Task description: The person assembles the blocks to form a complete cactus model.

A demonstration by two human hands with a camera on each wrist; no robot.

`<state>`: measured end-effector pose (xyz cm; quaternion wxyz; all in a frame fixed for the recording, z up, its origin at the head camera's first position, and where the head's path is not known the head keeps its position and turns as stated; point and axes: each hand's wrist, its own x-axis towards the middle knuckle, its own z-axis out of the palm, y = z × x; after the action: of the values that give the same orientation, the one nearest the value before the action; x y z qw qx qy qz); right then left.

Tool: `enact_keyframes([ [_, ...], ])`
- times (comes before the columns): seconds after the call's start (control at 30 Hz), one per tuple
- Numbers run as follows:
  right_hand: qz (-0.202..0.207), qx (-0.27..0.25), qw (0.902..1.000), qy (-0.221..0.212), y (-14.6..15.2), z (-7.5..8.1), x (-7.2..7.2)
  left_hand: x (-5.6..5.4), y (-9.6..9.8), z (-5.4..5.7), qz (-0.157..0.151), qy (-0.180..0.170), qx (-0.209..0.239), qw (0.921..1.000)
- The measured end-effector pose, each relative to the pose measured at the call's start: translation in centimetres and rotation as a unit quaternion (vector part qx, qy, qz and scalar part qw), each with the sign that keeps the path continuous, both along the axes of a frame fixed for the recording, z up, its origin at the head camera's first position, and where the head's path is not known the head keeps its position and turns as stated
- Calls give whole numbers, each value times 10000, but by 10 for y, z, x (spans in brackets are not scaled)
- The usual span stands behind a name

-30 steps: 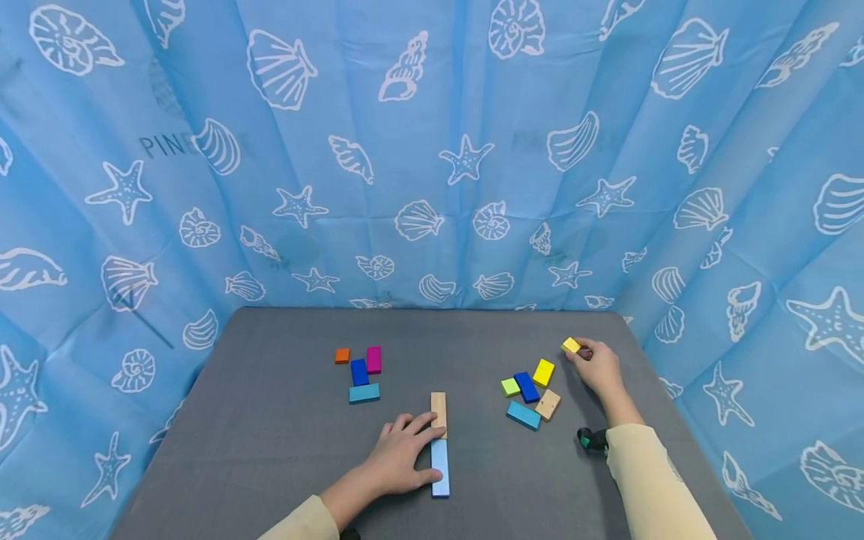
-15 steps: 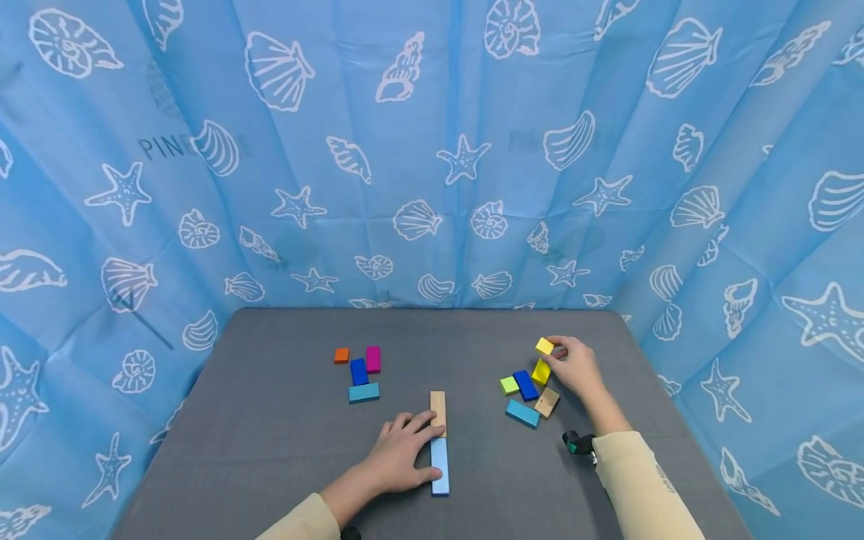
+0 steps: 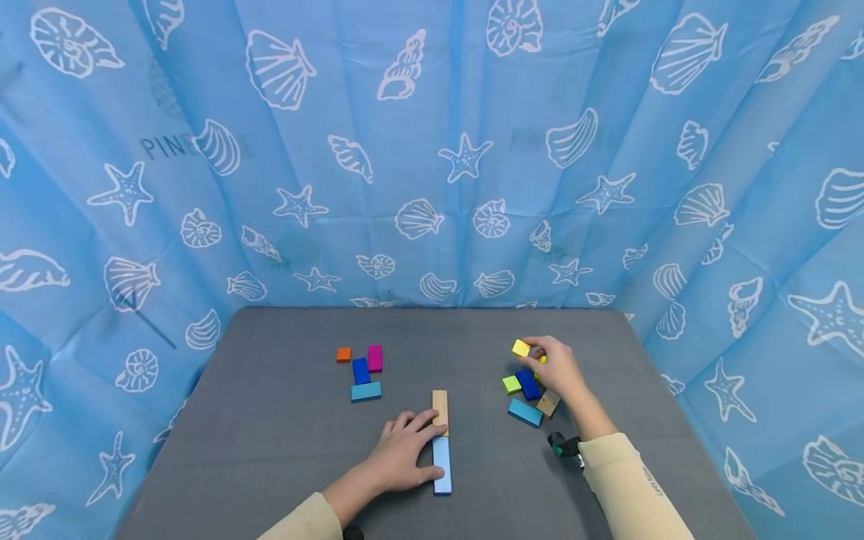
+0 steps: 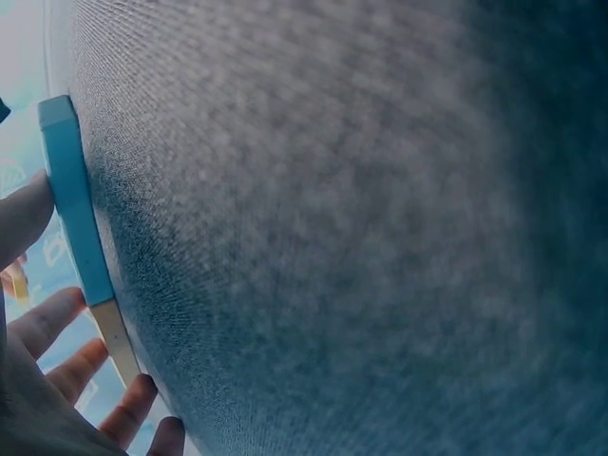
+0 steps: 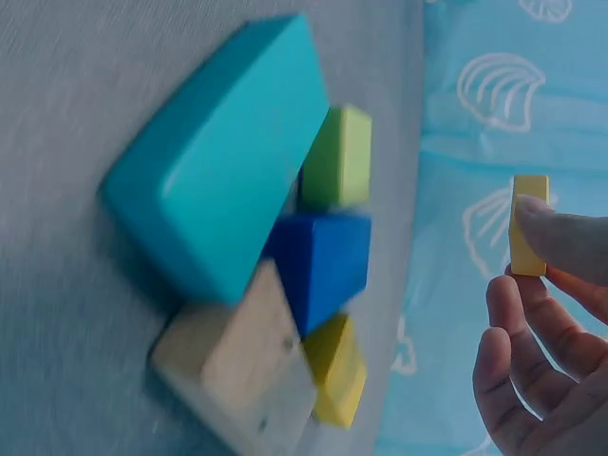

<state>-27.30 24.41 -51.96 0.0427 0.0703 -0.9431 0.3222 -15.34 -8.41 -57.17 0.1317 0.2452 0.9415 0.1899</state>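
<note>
My right hand (image 3: 559, 367) pinches a small yellow block (image 3: 521, 348) between thumb and fingers, held up above the table. In the right wrist view, that yellow block (image 5: 528, 249) shows against the curtain, its side partly covered by the thumb. My left hand (image 3: 400, 459) lies beside two blocks set end to end. These are a light blue block (image 3: 441, 448) and, beyond it, a natural wood block (image 3: 440, 401). Its thumb is on the light blue block, and the spread, fairly straight fingers reach the join and the wood block.
Below the right hand sit a lime block (image 3: 511, 385), a dark blue block (image 3: 529, 385), a teal block (image 3: 525, 412), a wood block (image 3: 548, 403) and another yellow block (image 5: 337, 370). At left are orange (image 3: 343, 355), magenta (image 3: 375, 358), blue (image 3: 361, 370) and teal blocks (image 3: 366, 392). A shell-patterned curtain (image 3: 405, 150) surrounds the table.
My right hand has carried the yellow block leftward, from the table's far right to above the right cluster, now overlapping the other yellow block. The left hand stays in place on its two blocks.
</note>
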Motion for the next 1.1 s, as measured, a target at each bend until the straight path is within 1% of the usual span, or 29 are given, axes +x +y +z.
enact_keyframes([
  [0.13, 132, -21, 9999, -30, -13, 1, 0, 0, 0, 1, -18, -40, 55, 10000],
  [0.3, 279, -57, 9995, -119, -28, 0, 1, 0, 0, -2, -48, 5, 78, 10000],
  [0.37, 296, -86, 9994, -169, -34, -1, 1, -1, 0, -5, -38, 1, 111, 9999],
  [0.47, 378, -161, 9990, -183, -43, -2, 2, 0, 0, -4, -25, -26, 90, 10000],
  [0.63, 476, -151, 9987, -100, -55, -6, 1, 1, 1, -4, -45, 33, 83, 9999],
  [0.73, 457, -147, 9987, -146, -63, -9, 2, 0, 3, -5, -34, 36, 98, 9999],
  [0.83, 528, -180, 9982, -212, -71, -13, 2, -1, 3, -5, -32, 29, 108, 9999],
  [1.1, 906, -280, 9951, -270, -98, -18, 3, -3, 0, -5, -8, 23, 109, 9999],
])
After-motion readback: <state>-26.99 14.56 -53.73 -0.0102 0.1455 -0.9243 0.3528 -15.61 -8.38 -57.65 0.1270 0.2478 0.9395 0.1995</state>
